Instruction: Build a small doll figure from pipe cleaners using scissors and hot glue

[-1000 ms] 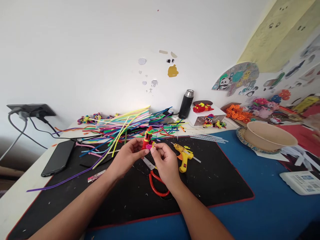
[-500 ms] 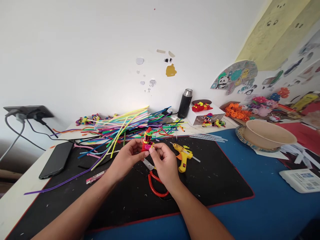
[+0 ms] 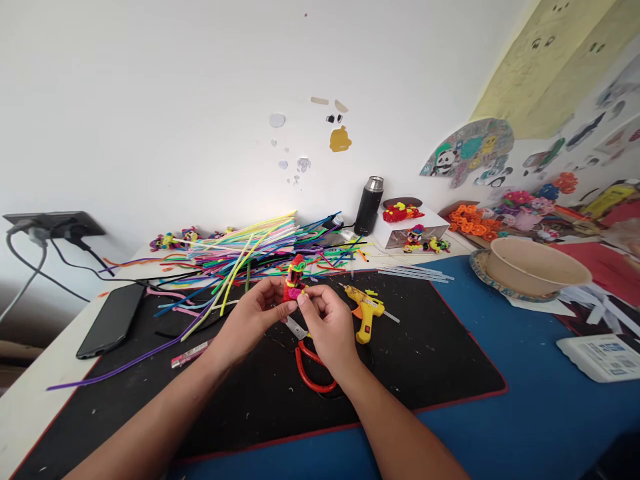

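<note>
Between my two hands a small pipe-cleaner figure is held upright, mostly red with pink, yellow and green parts. My left hand grips its left side with thumb and fingers. From the right, my right hand pinches its lower part near the pink piece. Red-handled scissors lie on the black mat below, partly hidden by my right hand. Just right of that hand rests a yellow glue gun.
A heap of coloured pipe cleaners lies behind my hands. On the left are a phone and a pink-labelled lighter-like item. A black flask, a white box, glue sticks and a bowl stand or lie to the right.
The camera view has shifted very slightly. Both hands keep the same hold on the figure, and nothing on the table has visibly moved.
</note>
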`<state>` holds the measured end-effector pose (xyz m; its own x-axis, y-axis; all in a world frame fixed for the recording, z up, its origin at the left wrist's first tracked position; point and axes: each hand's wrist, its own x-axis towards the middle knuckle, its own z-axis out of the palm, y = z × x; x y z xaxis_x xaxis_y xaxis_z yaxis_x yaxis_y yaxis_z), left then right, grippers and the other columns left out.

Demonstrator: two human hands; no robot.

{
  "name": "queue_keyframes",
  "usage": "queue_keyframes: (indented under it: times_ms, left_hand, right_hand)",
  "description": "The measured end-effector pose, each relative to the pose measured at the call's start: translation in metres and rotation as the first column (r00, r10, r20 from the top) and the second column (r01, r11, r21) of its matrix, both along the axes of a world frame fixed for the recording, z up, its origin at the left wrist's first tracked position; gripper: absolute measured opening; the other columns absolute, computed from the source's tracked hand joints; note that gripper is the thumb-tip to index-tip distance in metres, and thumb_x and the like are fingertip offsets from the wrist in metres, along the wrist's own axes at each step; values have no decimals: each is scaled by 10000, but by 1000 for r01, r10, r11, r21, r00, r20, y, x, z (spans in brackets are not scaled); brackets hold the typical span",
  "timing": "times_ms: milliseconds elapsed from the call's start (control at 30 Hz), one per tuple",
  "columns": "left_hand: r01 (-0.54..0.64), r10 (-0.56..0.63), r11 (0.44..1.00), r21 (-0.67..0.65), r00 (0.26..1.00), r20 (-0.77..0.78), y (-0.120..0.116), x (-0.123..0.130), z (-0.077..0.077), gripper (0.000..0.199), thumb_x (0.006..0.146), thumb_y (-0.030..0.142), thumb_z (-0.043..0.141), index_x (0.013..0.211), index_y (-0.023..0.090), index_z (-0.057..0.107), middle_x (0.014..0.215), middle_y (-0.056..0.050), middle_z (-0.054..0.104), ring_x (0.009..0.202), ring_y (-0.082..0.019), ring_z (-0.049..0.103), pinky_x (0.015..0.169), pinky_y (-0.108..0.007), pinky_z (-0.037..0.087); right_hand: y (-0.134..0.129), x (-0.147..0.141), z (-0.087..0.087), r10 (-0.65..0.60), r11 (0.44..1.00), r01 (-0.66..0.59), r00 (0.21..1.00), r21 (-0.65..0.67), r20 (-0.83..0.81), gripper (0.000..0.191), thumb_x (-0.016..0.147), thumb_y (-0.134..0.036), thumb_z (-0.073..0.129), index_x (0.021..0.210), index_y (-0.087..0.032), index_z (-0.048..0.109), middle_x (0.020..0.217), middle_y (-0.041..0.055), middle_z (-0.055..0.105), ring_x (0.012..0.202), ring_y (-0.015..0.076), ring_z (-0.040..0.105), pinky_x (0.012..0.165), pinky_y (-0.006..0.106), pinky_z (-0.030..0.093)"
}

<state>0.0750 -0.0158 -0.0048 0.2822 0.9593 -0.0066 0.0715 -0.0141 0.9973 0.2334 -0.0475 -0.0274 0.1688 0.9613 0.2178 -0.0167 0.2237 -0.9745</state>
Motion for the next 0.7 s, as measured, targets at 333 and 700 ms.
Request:
queue_keyframes:
  times_ms: [333,700]
  left_hand:
    - [-30,30,1000,8,1000,7,-2,1,2,523,805,670,803,1043,213,713,932,-38,692,779,-194,611,702,-313,523]
    - [-37,37,999,1,998,52,-3,3,3,457,827,593,825,1034,195,735,950,-42,705,755,-174,605,707,-298,527]
  right_hand:
    - [0,0,0,-9,1000,9,1000,8,22,238,942,-427,693,889,-196,681,540,-86,423,498,109,372,492,263,304]
    - [0,1,-1,10,1000,-9,999,-7,42,247,950,-424,656,900,-183,671,550,-89,414,511,108,353,499,263,292]
